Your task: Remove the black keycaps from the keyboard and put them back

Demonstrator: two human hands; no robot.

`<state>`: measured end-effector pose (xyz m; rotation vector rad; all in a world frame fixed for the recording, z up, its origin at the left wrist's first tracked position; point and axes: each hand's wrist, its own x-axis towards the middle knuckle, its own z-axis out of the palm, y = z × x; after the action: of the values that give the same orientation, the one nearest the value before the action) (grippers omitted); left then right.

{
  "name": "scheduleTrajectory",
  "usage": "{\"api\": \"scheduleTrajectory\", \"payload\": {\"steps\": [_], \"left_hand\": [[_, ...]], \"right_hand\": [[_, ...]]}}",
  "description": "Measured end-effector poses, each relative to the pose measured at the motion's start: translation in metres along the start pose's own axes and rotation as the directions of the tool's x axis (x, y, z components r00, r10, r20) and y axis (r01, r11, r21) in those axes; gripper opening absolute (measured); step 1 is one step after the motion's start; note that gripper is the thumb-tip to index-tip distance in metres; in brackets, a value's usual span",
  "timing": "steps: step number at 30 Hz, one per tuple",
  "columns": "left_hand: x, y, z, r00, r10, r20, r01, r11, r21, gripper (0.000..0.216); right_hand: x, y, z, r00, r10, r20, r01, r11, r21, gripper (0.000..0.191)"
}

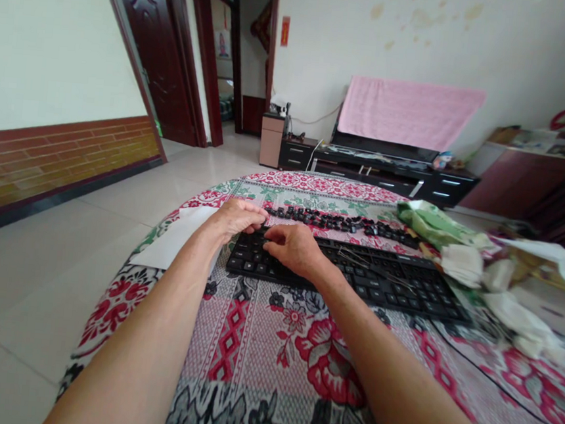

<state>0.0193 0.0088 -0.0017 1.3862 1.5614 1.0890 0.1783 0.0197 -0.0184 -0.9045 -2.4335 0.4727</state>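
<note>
A black keyboard [370,282] lies on the flowered tablecloth, its left end under my hands. My right hand [296,247] is over its left part, thumb and forefinger bent together at the keys; whatever is between them is too small to make out. Just past the upper left corner is my left hand [238,221], fingertips pinched together near a row of loose black keycaps [341,222]. I cannot tell what the left fingers hold. Thin metal wire tools [376,270] rest across the keyboard's middle.
White paper [171,235] lies at the left under my left forearm. A green packet [439,224] and crumpled white cloths [460,264] are at the right. The keyboard's cable [495,382] runs off right. Beyond the table stands a TV under a pink towel [410,111].
</note>
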Motion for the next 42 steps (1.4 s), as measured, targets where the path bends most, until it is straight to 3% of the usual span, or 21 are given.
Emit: {"api": "scheduleTrajectory", "payload": {"steps": [6,16,25,32,36,42], "left_hand": [[-0.001,0.001,0.001,1.0,0.018,-0.019,-0.018,1.0,-0.015,0.024],[0.001,0.0,0.003,1.0,0.012,-0.006,-0.012,0.999,-0.034,0.024],[0.002,-0.001,0.004,1.0,0.01,-0.004,-0.01,1.0,-0.018,0.023],[-0.001,0.005,0.004,0.999,0.012,-0.045,-0.013,1.0,-0.005,0.021],[-0.001,0.005,0.003,0.999,0.015,-0.047,-0.015,1.0,-0.007,0.02],[0.0,0.004,0.004,0.999,0.027,-0.044,-0.028,0.999,-0.024,0.021]], "right_hand": [[-0.001,0.0,0.008,0.999,-0.016,0.05,0.015,1.0,0.022,0.023],[0.001,0.001,0.003,0.992,0.084,0.091,-0.089,0.995,0.05,0.023],[0.001,0.0,0.006,0.997,-0.04,0.072,0.041,0.999,-0.009,0.02],[0.003,0.002,-0.003,0.999,0.045,0.011,-0.046,0.997,0.061,0.021],[0.001,-0.001,-0.005,0.998,0.036,0.043,-0.042,0.989,0.142,0.021],[0.001,0.002,0.005,1.0,-0.015,0.026,0.013,0.999,0.043,0.019]]}}
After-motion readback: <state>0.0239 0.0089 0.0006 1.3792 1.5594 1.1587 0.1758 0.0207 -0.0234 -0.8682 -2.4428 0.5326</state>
